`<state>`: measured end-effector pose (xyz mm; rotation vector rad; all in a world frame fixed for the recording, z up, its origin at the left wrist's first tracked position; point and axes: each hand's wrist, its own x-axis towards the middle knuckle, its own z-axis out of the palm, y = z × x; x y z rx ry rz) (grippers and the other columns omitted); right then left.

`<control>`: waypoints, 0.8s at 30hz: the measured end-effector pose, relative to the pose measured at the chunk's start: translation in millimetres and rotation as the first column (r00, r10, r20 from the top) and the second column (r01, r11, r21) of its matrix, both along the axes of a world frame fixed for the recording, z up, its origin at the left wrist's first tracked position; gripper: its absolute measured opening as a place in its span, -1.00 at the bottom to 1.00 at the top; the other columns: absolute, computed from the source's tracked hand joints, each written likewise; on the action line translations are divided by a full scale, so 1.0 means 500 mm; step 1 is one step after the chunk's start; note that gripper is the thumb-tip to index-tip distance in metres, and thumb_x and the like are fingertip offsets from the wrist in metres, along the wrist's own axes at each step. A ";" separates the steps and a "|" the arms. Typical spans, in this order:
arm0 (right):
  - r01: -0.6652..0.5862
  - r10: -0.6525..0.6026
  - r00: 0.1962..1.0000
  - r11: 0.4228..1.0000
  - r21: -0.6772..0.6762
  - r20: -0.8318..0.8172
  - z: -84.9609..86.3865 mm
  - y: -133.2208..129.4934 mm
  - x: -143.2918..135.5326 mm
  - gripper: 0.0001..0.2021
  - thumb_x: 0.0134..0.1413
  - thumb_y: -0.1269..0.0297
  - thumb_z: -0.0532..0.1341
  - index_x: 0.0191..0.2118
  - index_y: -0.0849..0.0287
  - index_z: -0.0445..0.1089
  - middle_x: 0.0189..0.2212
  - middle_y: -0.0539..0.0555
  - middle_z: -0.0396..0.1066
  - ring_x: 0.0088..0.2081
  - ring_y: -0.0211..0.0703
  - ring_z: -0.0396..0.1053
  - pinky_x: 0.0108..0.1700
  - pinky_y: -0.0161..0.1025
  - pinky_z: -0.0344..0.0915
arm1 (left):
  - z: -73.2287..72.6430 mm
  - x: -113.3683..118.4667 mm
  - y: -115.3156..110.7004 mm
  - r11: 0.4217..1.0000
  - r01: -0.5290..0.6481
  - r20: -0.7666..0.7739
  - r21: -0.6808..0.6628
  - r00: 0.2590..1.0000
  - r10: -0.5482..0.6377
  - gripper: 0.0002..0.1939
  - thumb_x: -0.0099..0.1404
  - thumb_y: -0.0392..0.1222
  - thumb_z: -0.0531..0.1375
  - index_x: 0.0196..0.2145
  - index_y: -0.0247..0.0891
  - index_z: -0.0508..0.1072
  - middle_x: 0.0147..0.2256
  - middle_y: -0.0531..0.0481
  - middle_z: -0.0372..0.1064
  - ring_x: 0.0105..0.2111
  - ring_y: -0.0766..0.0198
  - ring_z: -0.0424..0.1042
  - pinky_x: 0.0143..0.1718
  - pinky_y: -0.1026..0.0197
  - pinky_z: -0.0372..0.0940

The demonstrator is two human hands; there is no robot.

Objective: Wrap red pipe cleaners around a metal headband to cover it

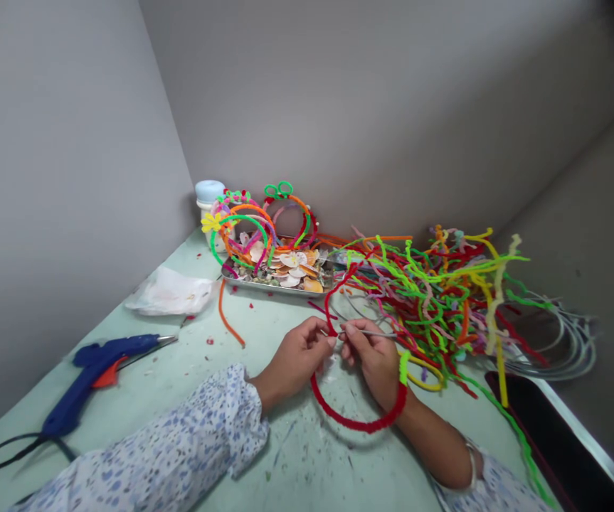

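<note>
My left hand (301,355) pinches the red fuzzy pipe cleaner close to the end of a grey wire. Facing it, my right hand (368,352) has its fingers closed on the grey wire (378,333), which runs out to the right. The red fuzzy hoop (363,427) hangs in a curve below both hands and passes over my right wrist, with a bright green wrapped section (403,368) at its right side. A loose red length (333,295) rises above the fingertips. The fingertips nearly meet, and they partly hide the joint between wire and pipe cleaner.
A metal tray (285,290) holds shells and colourful hoops, beside a white jar (209,206). A tangled pile of pipe cleaners (435,291) and coiled wire (563,355) lie right. A blue glue gun (82,384), plastic bag (171,291) and dark phone-like object (552,441) flank the hands.
</note>
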<state>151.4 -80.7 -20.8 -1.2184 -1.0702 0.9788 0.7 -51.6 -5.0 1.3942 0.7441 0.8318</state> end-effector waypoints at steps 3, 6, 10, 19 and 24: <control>-0.006 0.006 1.000 1.000 -0.004 0.018 -0.003 0.000 -0.001 -0.73 0.09 0.04 0.19 -0.32 0.18 0.35 -0.66 -0.06 0.34 -0.65 -0.35 0.22 -0.59 -0.40 0.17 | -0.007 0.001 0.001 0.998 -0.036 -0.026 0.041 0.999 0.037 -0.84 0.21 -0.13 0.15 -0.34 -0.28 0.33 -0.52 0.10 0.25 -0.58 0.42 0.22 -0.53 0.36 0.14; 0.002 -0.002 0.999 1.000 0.004 0.033 -0.008 0.002 -0.002 -0.73 0.10 0.04 0.19 -0.32 0.18 0.36 -0.66 -0.06 0.33 -0.66 -0.36 0.22 -0.61 -0.41 0.16 | -0.012 0.001 0.002 0.995 -0.078 -0.068 0.056 0.994 0.082 -0.84 0.21 -0.13 0.15 -0.35 -0.28 0.34 -0.54 0.11 0.25 -0.60 0.42 0.21 -0.56 0.36 0.12; 0.013 -0.012 0.997 1.000 -0.013 0.082 -0.010 0.004 -0.002 -0.72 0.11 0.04 0.17 -0.31 0.19 0.35 -0.69 -0.08 0.30 -0.66 -0.36 0.20 -0.61 -0.42 0.15 | -0.011 0.002 0.003 0.992 -0.120 -0.083 0.049 0.989 0.123 -0.84 0.19 -0.13 0.16 -0.36 -0.29 0.36 -0.55 0.11 0.26 -0.61 0.43 0.21 -0.58 0.36 0.12; 0.073 -0.070 0.957 0.997 -0.002 0.282 -0.011 -0.001 0.000 -0.69 0.13 0.01 0.13 -0.36 0.18 0.37 -0.71 -0.07 0.29 -0.64 -0.30 0.21 -0.57 -0.38 0.17 | -0.009 0.008 0.006 0.978 -0.200 -0.157 0.063 0.965 0.208 -0.84 0.14 -0.18 0.18 -0.38 -0.35 0.46 -0.54 0.05 0.33 -0.60 0.42 0.19 -0.56 0.36 0.12; 0.055 -0.058 0.955 0.998 0.018 0.289 -0.014 0.001 -0.001 -0.68 0.13 0.01 0.13 -0.40 0.19 0.37 -0.71 -0.07 0.28 -0.64 -0.30 0.22 -0.57 -0.37 0.17 | -0.008 0.005 0.005 0.972 -0.213 -0.201 0.096 0.953 0.228 -0.81 0.13 -0.21 0.17 -0.34 -0.36 0.52 -0.48 -0.02 0.40 -0.58 0.41 0.21 -0.55 0.35 0.12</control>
